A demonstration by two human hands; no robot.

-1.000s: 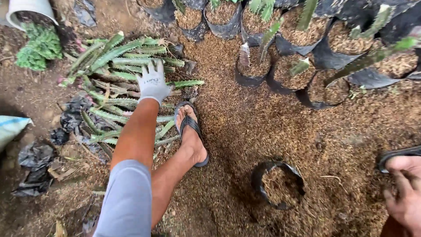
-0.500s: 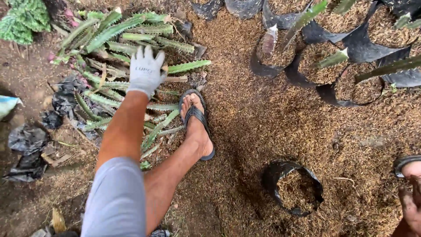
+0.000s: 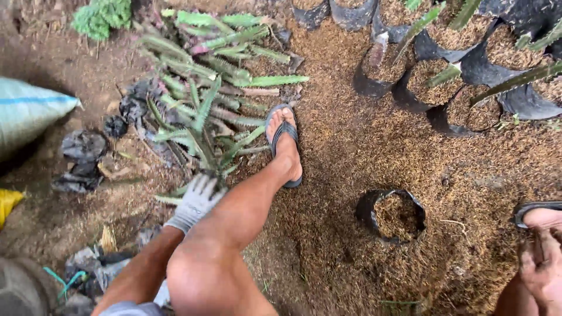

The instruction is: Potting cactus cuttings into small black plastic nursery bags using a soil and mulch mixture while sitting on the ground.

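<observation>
The left hand (image 3: pixel 196 202), in a grey glove, is at 7 o'clock. Its fingers are closed on one green cactus cutting (image 3: pixel 202 137) that points up toward 11 o'clock. The right hand (image 3: pixel 541 272) is bare, at 4 o'clock by the edge; nobody can tell if it is open or closed. A black bag pot (image 3: pixel 393 215) full of brown husk sits at 5 o'clock. The foot in a sandal (image 3: pixel 285 146) stands in the middle. Farther off, at 11 o'clock, lies the pile of cuttings (image 3: pixel 225 55). More filled pots (image 3: pixel 462 70) sit at 1 o'clock.

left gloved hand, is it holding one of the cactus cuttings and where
The left hand grips a green cactus cutting at its near lower end; the fingers' exact wrap is hidden.
</observation>
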